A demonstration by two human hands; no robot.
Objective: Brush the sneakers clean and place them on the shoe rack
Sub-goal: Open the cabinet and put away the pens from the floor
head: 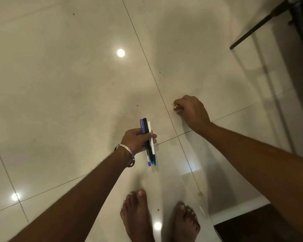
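Shining under both bare feet point(136, 213), the big pale tile floor point(59, 84) fills almost the whole view, with bright round light spots on it and a dark chair leg point(252, 28) up in the far right corner. Out over the floor, the left hand point(136, 140) (it has a silver bangle point(128, 152) on its wrist) curls its fingers around a bunch of pens point(149, 142), tips pointing down toward the feet. Just to the right, the right hand point(191, 110) is curled and pinches a small gold thing point(176, 107) too tiny to name, and no sneakers or shoe rack can be seen.
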